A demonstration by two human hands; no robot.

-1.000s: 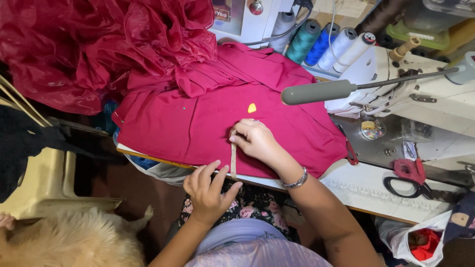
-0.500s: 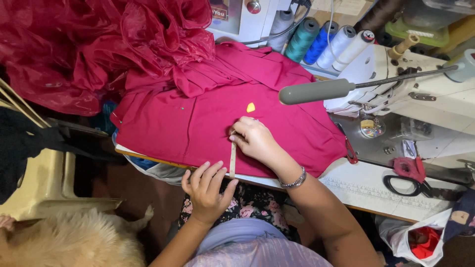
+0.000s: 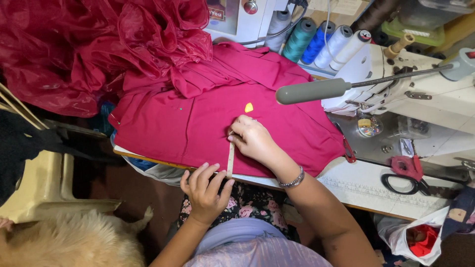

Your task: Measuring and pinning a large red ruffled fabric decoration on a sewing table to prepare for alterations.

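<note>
A crimson fabric piece [image 3: 198, 123] lies spread flat over the sewing table. A cream measuring tape [image 3: 230, 159] runs straight from the cloth's middle down to its near hem. My right hand [image 3: 253, 139] pins the tape's far end against the cloth. My left hand [image 3: 205, 190] holds the tape's near end at the table's front edge, fingers spread. A small yellow chalk piece [image 3: 249, 107] rests on the cloth just beyond my right hand.
A white sewing machine [image 3: 415, 94] with a grey lamp arm [image 3: 316, 90] stands at right. Thread cones [image 3: 321, 42] line the back. Black scissors [image 3: 405, 184] and a red clipper lie at right. Shiny red ruffled cloth [image 3: 84, 44] piles at left. A furry animal [image 3: 69, 240] lies below.
Both hands stay on the tape; the view has shifted slightly. My left hand's fingers have adjusted a little at the hem.
</note>
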